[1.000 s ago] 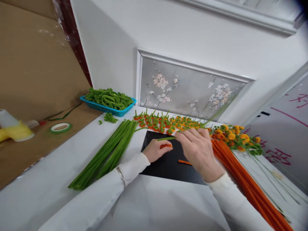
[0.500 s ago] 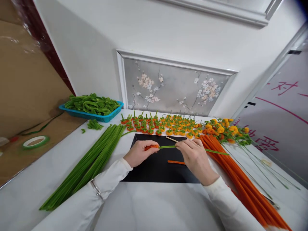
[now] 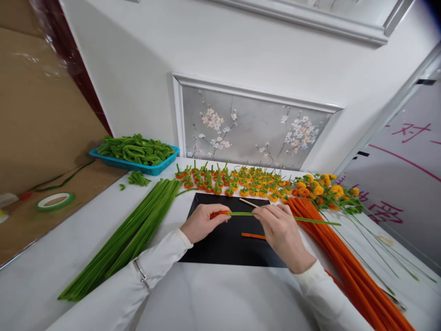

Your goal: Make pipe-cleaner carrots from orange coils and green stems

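Observation:
Over a black mat (image 3: 220, 250), my left hand (image 3: 203, 224) is closed on a small orange fuzzy piece (image 3: 217, 214), mostly hidden by the fingers. My right hand (image 3: 280, 234) pinches a green pipe cleaner (image 3: 241, 214). Its left end meets the orange piece at my left fingertips, and its free end sticks out past my right hand. A thin pale stick (image 3: 248, 202) runs under the right fingers; whether they hold it I cannot tell. Below, a short orange pipe cleaner piece (image 3: 252, 236) lies on the mat, partly behind the right hand.
Green pipe cleaners (image 3: 127, 239) lie bundled at left, orange ones (image 3: 341, 253) at right. Behind the mat stand rows of small orange-and-green pumpkin-like pieces (image 3: 237, 179). A blue tray (image 3: 161, 170) holds green pieces. Yellow-orange flowers (image 3: 320, 188) and green tape (image 3: 57, 202) flank these.
The view has shifted slightly, moving the scene a little right and down. The green pipe cleaner's free end reaches farther out past my right hand. Both hands keep their grips.

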`<state>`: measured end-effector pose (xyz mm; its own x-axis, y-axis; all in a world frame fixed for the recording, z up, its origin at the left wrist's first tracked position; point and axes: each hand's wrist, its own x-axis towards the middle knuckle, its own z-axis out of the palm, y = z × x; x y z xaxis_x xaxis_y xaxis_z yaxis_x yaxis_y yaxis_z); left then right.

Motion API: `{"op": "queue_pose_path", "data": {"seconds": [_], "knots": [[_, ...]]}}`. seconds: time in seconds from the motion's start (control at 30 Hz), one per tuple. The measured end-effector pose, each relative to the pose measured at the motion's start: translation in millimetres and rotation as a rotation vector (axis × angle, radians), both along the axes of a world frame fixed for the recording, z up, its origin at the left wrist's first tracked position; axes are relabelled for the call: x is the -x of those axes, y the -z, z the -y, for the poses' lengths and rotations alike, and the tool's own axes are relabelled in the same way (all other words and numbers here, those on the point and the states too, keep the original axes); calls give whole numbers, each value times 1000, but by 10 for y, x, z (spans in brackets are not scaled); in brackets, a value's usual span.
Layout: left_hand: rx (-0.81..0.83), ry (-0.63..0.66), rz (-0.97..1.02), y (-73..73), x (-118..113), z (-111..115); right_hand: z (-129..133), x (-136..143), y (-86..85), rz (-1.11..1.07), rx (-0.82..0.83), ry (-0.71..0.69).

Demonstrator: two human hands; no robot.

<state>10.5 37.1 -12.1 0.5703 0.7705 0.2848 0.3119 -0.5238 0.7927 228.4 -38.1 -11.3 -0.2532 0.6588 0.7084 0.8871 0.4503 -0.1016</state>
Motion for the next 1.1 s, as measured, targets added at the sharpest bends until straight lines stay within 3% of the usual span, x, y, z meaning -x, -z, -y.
{"op": "queue_pose_path", "data": {"seconds": [0.23, 0.57, 0.93, 1.1], "knots": [[5, 48, -53, -32, -55, 92, 13, 17, -22, -3, 32, -33], [39, -4, 12, -10, -20, 16, 35, -76, -59, -17, 0, -6], [18, 58, -67, -30, -86, 120, -5, 87, 62, 35, 42, -85], [35, 61, -7, -34, -64, 102, -14, 32, 75, -15, 58, -88]]}}
